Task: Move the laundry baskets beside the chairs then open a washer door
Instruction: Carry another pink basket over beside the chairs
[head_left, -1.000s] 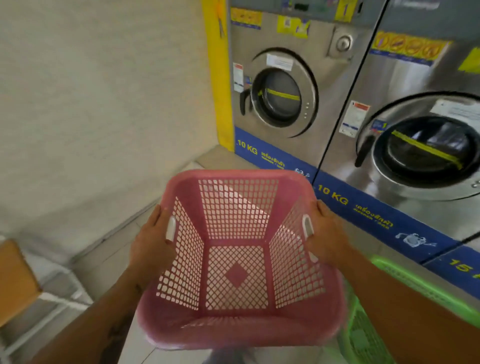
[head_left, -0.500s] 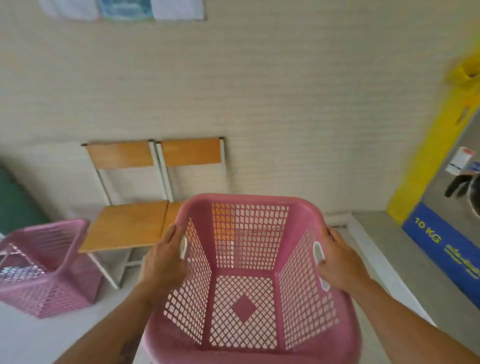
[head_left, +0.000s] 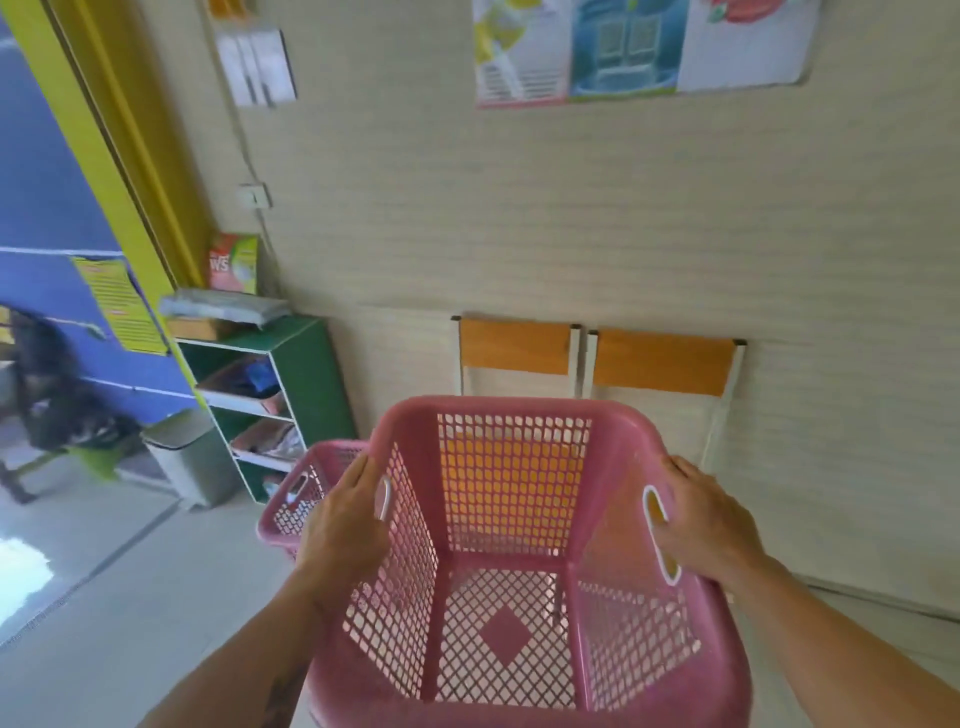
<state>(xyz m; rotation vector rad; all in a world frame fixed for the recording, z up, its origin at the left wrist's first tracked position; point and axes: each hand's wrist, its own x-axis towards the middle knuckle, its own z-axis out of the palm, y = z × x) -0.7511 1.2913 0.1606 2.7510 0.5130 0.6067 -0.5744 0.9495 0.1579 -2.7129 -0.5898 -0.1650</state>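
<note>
I hold an empty pink laundry basket (head_left: 514, 545) in front of me, above the floor. My left hand (head_left: 345, 525) grips its left handle and my right hand (head_left: 709, 525) grips its right handle. Two wooden chairs (head_left: 657, 361) with white frames stand side by side against the beige wall, straight behind the basket. A second pink basket (head_left: 301, 493) sits on the floor left of the chairs, partly hidden by my left hand. No washer is in view.
A green shelf unit (head_left: 306, 374) with bags stands against the wall to the left. A grey bin (head_left: 189, 457) sits on the floor beside it. A yellow door frame (head_left: 130, 156) and an opening lie at far left. Posters (head_left: 639, 47) hang above.
My view has swung further left, away from the washers. The chairs now sit directly behind the held basket, and the second pink basket has come closer to my left hand.
</note>
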